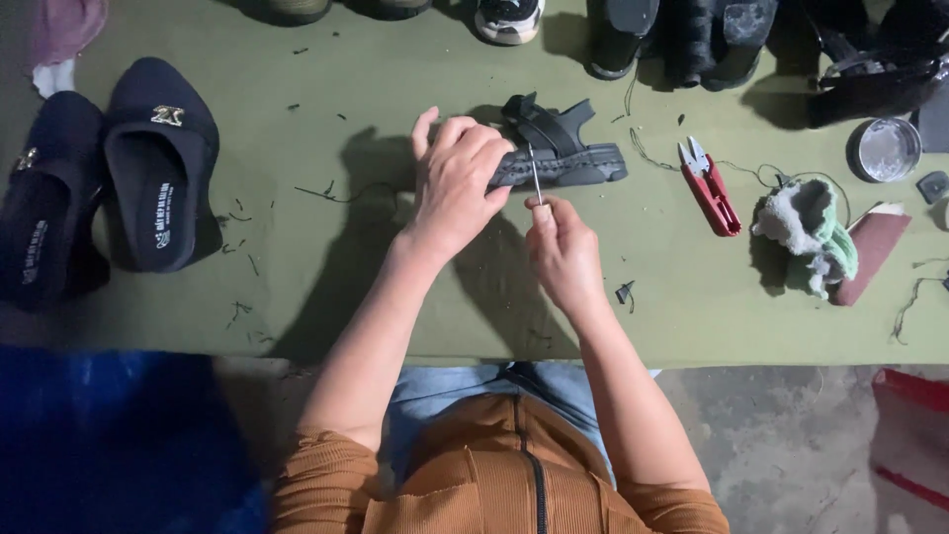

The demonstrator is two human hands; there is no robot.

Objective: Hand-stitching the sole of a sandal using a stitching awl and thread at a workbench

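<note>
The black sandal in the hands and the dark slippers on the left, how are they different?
The black sandal has open straps and a thick ridged sole; the two dark slippers have closed toes with a small metal ornament. The sandal lies on its side, gripped by the left hand while the right hand puts a thin metal tool to it; the slippers lie untouched, soles down. Both rest on the green table.

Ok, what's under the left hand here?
The left hand covers one end of a black sandal on the green table. The straps and sole stick out beyond it; the covered end is hidden.
</note>
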